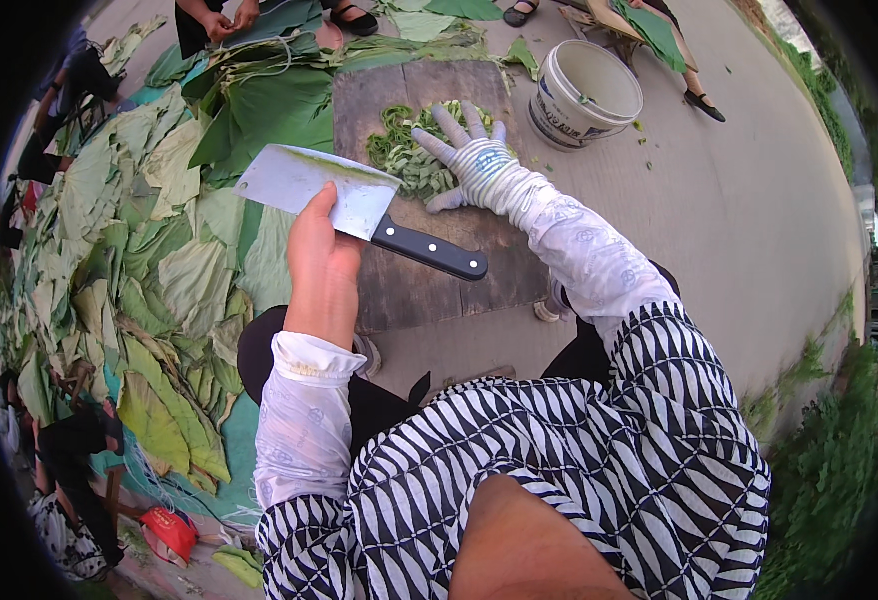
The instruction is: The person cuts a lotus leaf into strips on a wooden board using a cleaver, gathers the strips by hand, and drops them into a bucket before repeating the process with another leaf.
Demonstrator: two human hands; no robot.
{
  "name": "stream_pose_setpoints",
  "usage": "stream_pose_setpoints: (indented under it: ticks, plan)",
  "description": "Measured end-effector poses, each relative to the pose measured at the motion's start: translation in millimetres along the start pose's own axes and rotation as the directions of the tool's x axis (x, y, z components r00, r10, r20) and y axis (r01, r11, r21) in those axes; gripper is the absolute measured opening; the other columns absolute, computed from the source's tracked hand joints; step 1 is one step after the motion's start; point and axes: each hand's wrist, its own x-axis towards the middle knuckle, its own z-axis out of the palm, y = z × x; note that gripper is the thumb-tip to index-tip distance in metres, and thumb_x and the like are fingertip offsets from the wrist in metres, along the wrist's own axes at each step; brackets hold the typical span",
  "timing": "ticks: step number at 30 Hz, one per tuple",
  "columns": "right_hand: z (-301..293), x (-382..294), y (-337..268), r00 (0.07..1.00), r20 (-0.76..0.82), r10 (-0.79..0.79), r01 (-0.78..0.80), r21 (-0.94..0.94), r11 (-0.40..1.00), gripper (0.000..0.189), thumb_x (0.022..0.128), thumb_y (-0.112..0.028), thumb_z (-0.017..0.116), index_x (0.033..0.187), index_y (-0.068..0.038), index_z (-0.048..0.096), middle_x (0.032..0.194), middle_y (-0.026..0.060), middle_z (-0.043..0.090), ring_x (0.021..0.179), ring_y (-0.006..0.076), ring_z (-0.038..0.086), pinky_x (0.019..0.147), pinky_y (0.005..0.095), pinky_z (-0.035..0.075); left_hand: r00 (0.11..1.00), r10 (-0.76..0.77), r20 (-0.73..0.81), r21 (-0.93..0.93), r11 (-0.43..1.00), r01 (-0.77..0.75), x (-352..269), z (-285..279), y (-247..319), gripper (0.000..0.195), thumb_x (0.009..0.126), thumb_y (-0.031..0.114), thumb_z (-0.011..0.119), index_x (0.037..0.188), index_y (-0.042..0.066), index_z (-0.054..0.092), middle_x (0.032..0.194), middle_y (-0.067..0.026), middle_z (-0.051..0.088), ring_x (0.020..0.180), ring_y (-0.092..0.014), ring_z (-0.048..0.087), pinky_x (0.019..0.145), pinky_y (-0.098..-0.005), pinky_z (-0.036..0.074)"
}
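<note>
My bare left hand holds a metal cleaver by its blade, thumb on the upper face and the other fingers hidden beneath. Its black riveted handle points right, towards me, and green residue streaks the blade along its upper edge. On a worn wooden chopping board lies a heap of green leaf strips, some of them curled. My right hand, in a striped grey-and-white glove, rests over the right part of this heap with fingers spread. The glove covers some strips.
A white plastic bucket bearing writing stands beyond the board's right corner. Large lotus leaves overlap on a green sheet to the left. Co-workers sit around, one with hands near the leaves. A red bag lies lower left.
</note>
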Motion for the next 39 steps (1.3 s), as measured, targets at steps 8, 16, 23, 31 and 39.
stream_pose_setpoints:
  ticks: [8,16,23,31,39]
  plan:
    - [-4,38,14,0.982,0.191,0.003,-0.017,0.074,0.997,0.094,0.056,-0.054,0.076,0.136,-0.03,0.034,0.147,0.0144,0.015,0.134,0.0424,0.011,0.1,0.0669,0.017,0.998,0.021,0.063,0.078,0.997,-0.026,-11,-4,-5,0.033,0.087,0.006,0.052,0.117,-0.004,0.045,0.116,-0.0165,0.054,0.105,-0.03,0.055,0.09,-0.0442,0.047]
    - [23,29,12,0.996,-0.048,-0.072,0.072,0.002,0.997,0.059,0.065,-0.027,0.074,0.12,-0.024,0.052,0.124,0.0018,0.047,0.106,0.0301,0.049,0.087,0.0503,0.042,0.996,-0.026,0.086,0.07,0.997,0.02,-7,-2,-8,0.033,0.086,0.007,0.054,0.117,-0.003,0.046,0.115,-0.0154,0.055,0.105,-0.028,0.056,0.091,-0.042,0.047]
    - [39,24,19,0.99,-0.123,-0.073,0.088,0.124,0.988,0.045,0.071,-0.007,0.06,0.113,-0.02,0.057,0.105,0.0081,0.056,0.092,0.0322,0.056,0.078,0.0407,0.049,0.996,-0.021,0.082,0.089,0.996,0.014,-4,9,-15,0.033,0.086,0.007,0.053,0.117,-0.003,0.045,0.115,-0.0163,0.055,0.105,-0.029,0.056,0.091,-0.0428,0.047]
    - [32,38,40,0.995,-0.022,0.097,-0.072,0.516,0.854,0.05,0.07,-0.017,0.072,0.118,-0.017,0.057,0.103,0.0095,0.061,0.096,0.0244,0.058,0.082,0.0346,0.046,0.999,0.039,0.037,0.038,0.998,-0.04,2,13,-3,0.033,0.087,0.004,0.051,0.117,-0.004,0.044,0.117,-0.0172,0.053,0.105,-0.031,0.055,0.091,-0.0464,0.047]
    - [11,50,53,0.971,0.056,0.233,-0.138,0.925,0.354,0.052,0.071,-0.014,0.076,0.119,-0.008,0.057,0.101,0.0015,0.066,0.089,0.0094,0.056,0.082,0.0255,0.045,0.997,0.063,0.034,0.027,0.998,-0.064,13,13,-2,0.033,0.088,0.005,0.049,0.118,-0.005,0.043,0.117,-0.018,0.052,0.105,-0.031,0.054,0.091,-0.0449,0.047]
